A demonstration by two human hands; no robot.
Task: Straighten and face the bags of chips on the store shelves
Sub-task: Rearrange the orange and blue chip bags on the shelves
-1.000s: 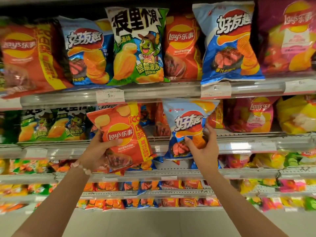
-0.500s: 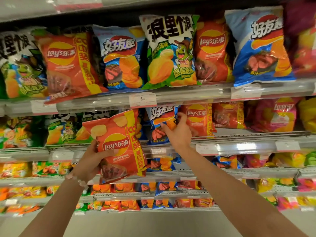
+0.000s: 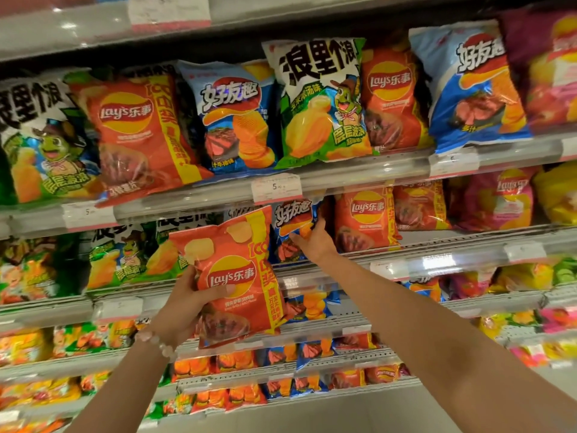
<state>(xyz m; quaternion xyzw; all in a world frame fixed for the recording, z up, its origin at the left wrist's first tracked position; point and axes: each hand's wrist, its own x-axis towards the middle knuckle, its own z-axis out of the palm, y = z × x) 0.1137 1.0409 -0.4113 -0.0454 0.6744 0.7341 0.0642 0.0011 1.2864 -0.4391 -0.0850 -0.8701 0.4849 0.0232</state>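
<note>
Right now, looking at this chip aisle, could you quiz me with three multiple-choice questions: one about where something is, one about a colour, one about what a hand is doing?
1. Where is the blue bag that the right hand touches?
A. on the floor
B. on the second shelf, left of an orange Lay's bag
C. on the top shelf

2. What main colour is the bag in the left hand?
A. orange-red
B. green
C. purple

3. What is the left hand doing?
A. hanging idle
B. pressing a price tag
C. gripping a bag held off the shelf

Answers:
1 B, it stands under the price tag beside the orange bag.
2 A, the held Lay's bag is orange-red with a yellow stripe.
3 C, the thumb curls over the bag's front.
</note>
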